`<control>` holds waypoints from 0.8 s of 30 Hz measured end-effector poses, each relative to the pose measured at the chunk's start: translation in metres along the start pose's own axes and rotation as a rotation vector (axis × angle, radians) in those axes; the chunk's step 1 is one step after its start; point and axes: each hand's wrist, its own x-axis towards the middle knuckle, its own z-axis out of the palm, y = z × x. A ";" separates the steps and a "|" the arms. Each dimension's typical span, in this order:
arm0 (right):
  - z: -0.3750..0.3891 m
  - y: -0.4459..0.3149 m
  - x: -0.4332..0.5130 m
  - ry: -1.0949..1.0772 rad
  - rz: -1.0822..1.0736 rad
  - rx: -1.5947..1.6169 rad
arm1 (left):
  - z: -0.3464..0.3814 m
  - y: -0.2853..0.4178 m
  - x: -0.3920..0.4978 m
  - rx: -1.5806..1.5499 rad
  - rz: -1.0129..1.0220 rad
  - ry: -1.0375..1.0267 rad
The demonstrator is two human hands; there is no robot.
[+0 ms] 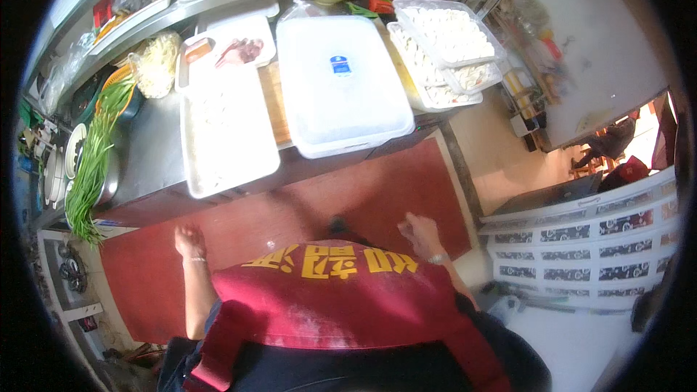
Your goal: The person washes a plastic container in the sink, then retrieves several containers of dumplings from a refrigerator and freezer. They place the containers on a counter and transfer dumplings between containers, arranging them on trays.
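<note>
My left hand hangs at my side over the red mat, with a band at its wrist. Its fingers look loosely curled, and the palm is hidden. My right hand is lifted beside my red apron, blurred, with thumb and fingers slightly apart and nothing visible in it. Neither hand touches the counter. Before me, a white tray reaches over the counter's front edge, its contents washed out by glare. To its right sits a lidded translucent plastic container with a blue label.
Stacked plastic boxes of white dumpling-like pieces stand right. A tray of raw meat lies behind. Long green chives overhang the counter at left. Shelves cross the back; a red mat covers the floor. People are at far right.
</note>
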 end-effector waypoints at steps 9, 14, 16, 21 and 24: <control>0.083 -0.210 0.070 -0.149 -0.053 0.212 | 0.111 -0.030 -0.143 0.125 0.059 -0.091; 0.097 -0.210 0.070 -0.138 -0.284 0.013 | 0.192 -0.019 -0.186 0.537 0.907 0.035; 0.102 -0.206 0.070 -0.057 -0.420 -0.180 | 0.227 -0.026 -0.217 0.766 0.952 -0.264; 0.107 -0.216 0.077 0.134 -0.622 -0.534 | 0.302 -0.054 -0.262 1.119 0.785 -0.751; 0.108 -0.226 0.076 0.182 -0.694 -0.795 | 0.317 -0.059 -0.270 1.293 0.846 -0.687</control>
